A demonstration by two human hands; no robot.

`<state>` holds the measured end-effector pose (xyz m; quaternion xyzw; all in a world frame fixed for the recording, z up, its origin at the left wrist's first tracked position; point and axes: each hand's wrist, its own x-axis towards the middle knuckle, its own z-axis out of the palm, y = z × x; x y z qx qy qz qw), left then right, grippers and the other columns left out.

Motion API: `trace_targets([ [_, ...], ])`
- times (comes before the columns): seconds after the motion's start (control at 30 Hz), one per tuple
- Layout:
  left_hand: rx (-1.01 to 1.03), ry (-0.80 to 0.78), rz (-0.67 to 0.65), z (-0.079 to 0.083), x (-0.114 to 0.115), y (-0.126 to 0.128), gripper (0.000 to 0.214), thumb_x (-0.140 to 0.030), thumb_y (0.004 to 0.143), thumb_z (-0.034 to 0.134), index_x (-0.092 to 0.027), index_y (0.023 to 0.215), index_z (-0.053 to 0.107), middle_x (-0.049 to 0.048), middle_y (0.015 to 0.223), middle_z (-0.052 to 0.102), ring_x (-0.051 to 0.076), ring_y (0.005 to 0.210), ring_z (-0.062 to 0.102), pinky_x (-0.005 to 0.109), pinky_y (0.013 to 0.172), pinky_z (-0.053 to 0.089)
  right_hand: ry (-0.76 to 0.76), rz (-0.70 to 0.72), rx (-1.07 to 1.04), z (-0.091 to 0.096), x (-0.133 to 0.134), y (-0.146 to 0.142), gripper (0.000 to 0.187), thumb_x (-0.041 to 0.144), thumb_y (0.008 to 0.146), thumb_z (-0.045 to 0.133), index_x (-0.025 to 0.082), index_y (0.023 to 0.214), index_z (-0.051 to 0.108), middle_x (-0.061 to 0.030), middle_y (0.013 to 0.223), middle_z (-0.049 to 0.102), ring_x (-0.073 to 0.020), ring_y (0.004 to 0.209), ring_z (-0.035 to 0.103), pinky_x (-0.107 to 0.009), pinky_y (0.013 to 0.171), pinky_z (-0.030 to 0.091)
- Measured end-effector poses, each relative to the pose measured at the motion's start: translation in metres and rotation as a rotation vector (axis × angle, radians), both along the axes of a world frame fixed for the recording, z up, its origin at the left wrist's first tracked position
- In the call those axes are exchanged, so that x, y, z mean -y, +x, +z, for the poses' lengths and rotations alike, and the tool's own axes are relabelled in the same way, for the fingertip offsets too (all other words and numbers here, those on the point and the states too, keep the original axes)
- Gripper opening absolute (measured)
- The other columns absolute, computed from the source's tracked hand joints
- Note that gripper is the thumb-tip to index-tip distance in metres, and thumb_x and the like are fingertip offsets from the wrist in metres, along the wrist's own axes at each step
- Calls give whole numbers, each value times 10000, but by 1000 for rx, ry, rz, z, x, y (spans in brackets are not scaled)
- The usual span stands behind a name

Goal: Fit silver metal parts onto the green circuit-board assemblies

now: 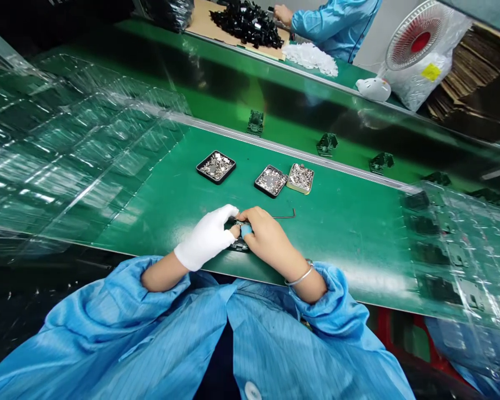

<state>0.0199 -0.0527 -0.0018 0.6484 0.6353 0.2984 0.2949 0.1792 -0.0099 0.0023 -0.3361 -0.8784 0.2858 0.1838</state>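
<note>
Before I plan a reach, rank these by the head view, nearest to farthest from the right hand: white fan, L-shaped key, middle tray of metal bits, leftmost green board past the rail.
From the right hand:
1. L-shaped key: beside it, on the right.
2. Middle tray: ahead.
3. Leftmost green board: farther ahead.
4. White fan: far ahead, right.

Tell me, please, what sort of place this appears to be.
Probably an electronics assembly workshop: what look like circuit boards sit spaced along a green strip, shallow trays of small silvery pieces stand on the worktop, and another person in blue workwear is beside a heap of black parts.
</note>
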Motion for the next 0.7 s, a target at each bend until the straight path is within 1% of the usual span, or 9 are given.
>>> trace_targets([
  [0.07, -13, -17, -11, 1, -3, -1, 145, -287, 719, 460, -201, 824, 510, 18, 821, 621, 208, 794, 596, 346, 737, 463, 8, -4, 47, 3, 1, -3, 363, 3, 699, 423, 189, 989, 539, -84, 1019, 607, -218, 961, 553, -376, 897, 475],
  [0.13, -23, -17, -5, 2, -5, -1, 127, -279, 699, 459, -204, 794, 497, 10, 784, 608, 203, 754, 583, 337, 695, 447, 23, -25, 83, 4, 3, -6, 348, 6, 709, 422, 185, 986, 535, -87, 999, 599, -223, 944, 546, -378, 880, 477],
  [0.23, -30, 0, 20, 1, -6, -1, 131, -263, 684, 441, -206, 790, 493, 19, 797, 613, 211, 766, 584, 346, 704, 446, 40, -57, 112, 5, 5, -10, 329, 9, 720, 412, 177, 980, 523, -95, 988, 585, -227, 933, 534, -376, 863, 478],
  [0.33, -15, 16, 31, -3, -6, -2, 153, -266, 686, 434, -204, 808, 501, 36, 839, 631, 222, 801, 598, 361, 740, 458, 25, -75, 128, 7, 6, -12, 311, 14, 722, 410, 174, 968, 511, -99, 988, 575, -227, 930, 528, -372, 852, 479],
  [0.47, 10, 27, 43, -7, -5, -3, 196, -263, 688, 432, -202, 852, 520, 46, 893, 655, 227, 852, 615, 362, 781, 472, -11, -54, 112, 8, 3, -11, 319, 16, 711, 414, 179, 970, 503, -88, 984, 572, -221, 939, 531, -371, 863, 477],
  [0.53, 47, 11, 13, -7, -4, -4, 220, -271, 708, 429, -199, 887, 536, 46, 916, 665, 226, 875, 620, 358, 798, 475, -19, -33, 89, 8, 1, -10, 326, 12, 702, 410, 188, 961, 501, -80, 981, 572, -215, 940, 533, -374, 873, 474],
  [0.63, 66, -9, -34, -5, -3, -5, 186, -286, 737, 415, -199, 838, 544, 30, 838, 658, 216, 806, 614, 347, 747, 472, -23, -32, 75, 7, 2, -12, 315, 8, 689, 410, 192, 929, 496, -78, 965, 569, -210, 921, 532, -365, 861, 475],
  [0.7, 45, 10, -17, -5, -3, -4, 153, -282, 735, 408, -203, 780, 531, 18, 764, 633, 205, 743, 596, 337, 697, 462, -21, -60, 77, 7, 6, -14, 311, 9, 689, 413, 191, 926, 498, -81, 964, 568, -211, 912, 532, -361, 849, 477],
])
